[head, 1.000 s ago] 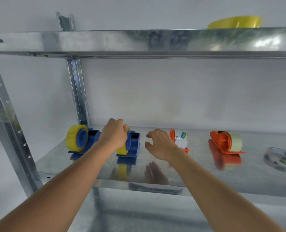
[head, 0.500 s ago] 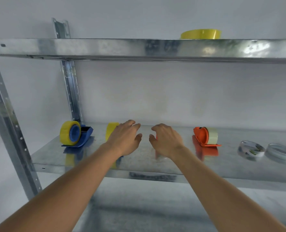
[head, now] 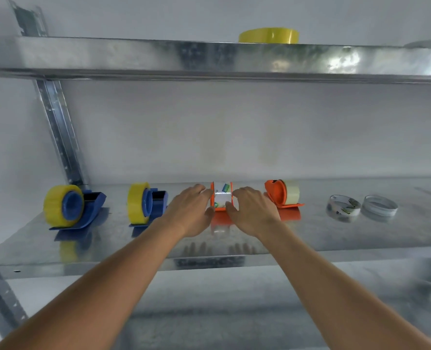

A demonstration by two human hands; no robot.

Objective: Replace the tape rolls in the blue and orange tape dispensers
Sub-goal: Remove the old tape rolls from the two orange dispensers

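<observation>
Two blue dispensers with yellow tape rolls stand on the metal shelf [head: 234,263]: one at far left [head: 68,207], one right of it [head: 146,205]. An orange dispenser [head: 222,198] holding a clear roll with a printed core sits in the middle, facing me. My left hand [head: 190,210] touches its left side and my right hand [head: 253,210] its right side, thumbs at its front. A second orange dispenser [head: 282,194] with a pale roll stands to the right.
Two nearly bare clear tape rolls [head: 343,207] [head: 379,207] lie flat on the shelf at the right. A yellow tape roll [head: 268,36] lies on the upper shelf [head: 159,59]. A metal upright [head: 60,132] rises at the back left.
My left hand has left the second blue dispenser and both hands have closed in on the middle orange dispenser, one on each side. The view has shifted right.
</observation>
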